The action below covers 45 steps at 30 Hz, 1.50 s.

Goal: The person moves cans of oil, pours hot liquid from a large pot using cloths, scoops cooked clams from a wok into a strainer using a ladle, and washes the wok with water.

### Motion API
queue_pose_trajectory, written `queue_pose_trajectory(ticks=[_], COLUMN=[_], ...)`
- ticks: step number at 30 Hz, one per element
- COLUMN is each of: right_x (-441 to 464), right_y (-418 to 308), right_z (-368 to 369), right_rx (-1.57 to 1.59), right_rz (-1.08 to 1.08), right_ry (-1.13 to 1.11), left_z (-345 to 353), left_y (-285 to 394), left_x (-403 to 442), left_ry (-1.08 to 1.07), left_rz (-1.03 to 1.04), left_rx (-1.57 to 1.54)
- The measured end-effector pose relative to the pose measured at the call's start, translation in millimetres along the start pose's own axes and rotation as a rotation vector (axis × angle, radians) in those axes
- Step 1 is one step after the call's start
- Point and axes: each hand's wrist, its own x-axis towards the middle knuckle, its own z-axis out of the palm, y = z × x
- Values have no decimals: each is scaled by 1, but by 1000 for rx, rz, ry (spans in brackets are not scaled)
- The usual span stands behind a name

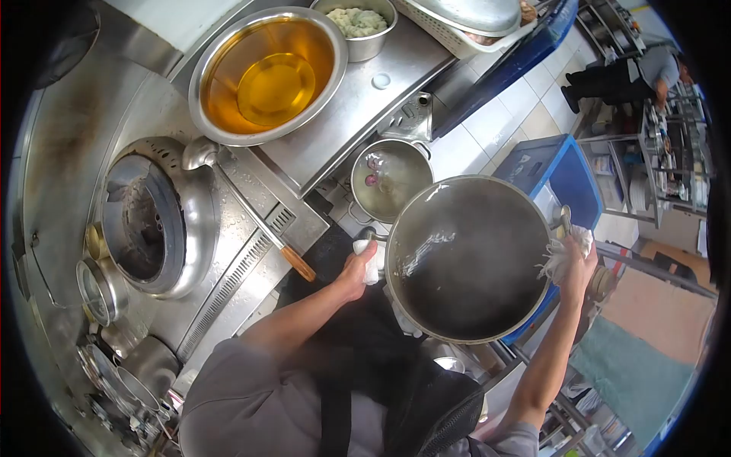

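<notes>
Between my two hands hangs a large metal pot with a dark, steamy inside. My left hand is closed around its left handle through a white cloth. On the far side my right hand grips the other handle, also through a whitish cloth. Just beyond the held pot, low down, stands a smaller pot of cloudy liquid with a few purplish pieces in it.
Left is a wok burner, with a wooden-handled ladle across the steel counter. A large bowl of amber liquid and a pot of pale food stand behind. A blue bin is right; a person stands farther off.
</notes>
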Motion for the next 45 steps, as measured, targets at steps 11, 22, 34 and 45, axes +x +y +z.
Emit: queue_pose_trajectory(ticks=[11,22,34,45], right_x=[15,13,16,10], right_y=[6,-12,-16,-33], right_z=[9,16,12,16], right_rx=[-33,-188,-368,-490], right_rz=[9,-80,-163,-182], right_ry=[-12,-9,22,33], left_z=[-3,3,8,14], left_y=[-10,-8,-7,-5], left_x=[23,26,26,20], left_ry=[-74,-67,-140,-77], left_rz=[-82,-179,-199,-244], left_rx=[0,23,2,70])
